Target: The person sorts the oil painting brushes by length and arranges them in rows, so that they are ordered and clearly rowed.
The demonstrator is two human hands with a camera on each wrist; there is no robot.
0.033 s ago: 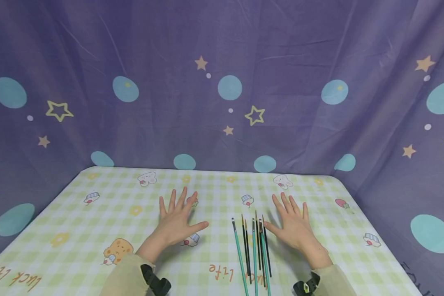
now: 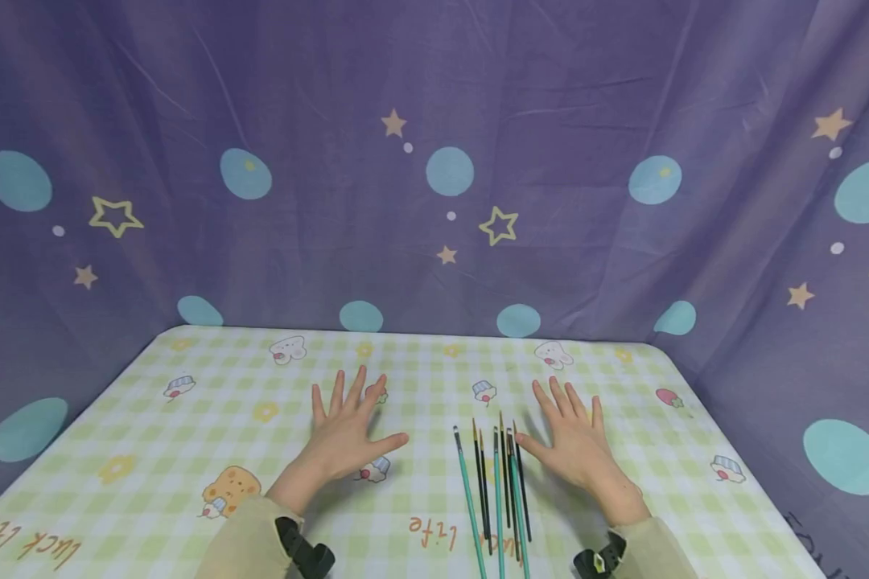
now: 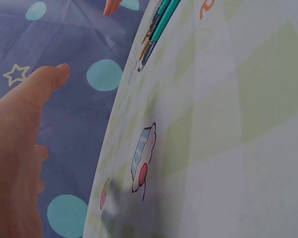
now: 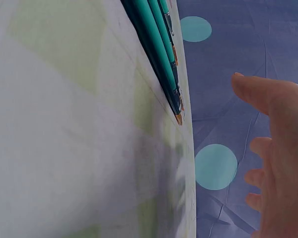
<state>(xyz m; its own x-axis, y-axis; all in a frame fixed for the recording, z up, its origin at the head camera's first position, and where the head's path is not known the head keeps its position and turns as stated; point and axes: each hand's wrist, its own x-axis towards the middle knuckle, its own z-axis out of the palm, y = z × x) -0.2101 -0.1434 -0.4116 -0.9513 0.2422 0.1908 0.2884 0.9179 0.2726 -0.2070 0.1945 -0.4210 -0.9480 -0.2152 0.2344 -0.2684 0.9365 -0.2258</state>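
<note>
Several slim paintbrushes lie side by side on the tablecloth, bristle ends pointing away from me. Some have teal handles, like the paintbrush on the left of the group (image 2: 467, 497), and others are black, like a thin paintbrush (image 2: 525, 500) on the right. My left hand (image 2: 342, 438) is held over the cloth left of the brushes, fingers spread and holding nothing. On their other side is my right hand (image 2: 578, 449), also spread, its thumb tip overlapping the nearest brush tips in the head view. Both wrist views show the hands raised above the cloth, with shadows beneath.
A green-and-white checked tablecloth (image 2: 210, 434) with cartoon prints covers the table. Behind it and at both sides hangs a purple curtain (image 2: 333, 241) with teal spots and stars. Black straps with small devices sit at both sleeve cuffs.
</note>
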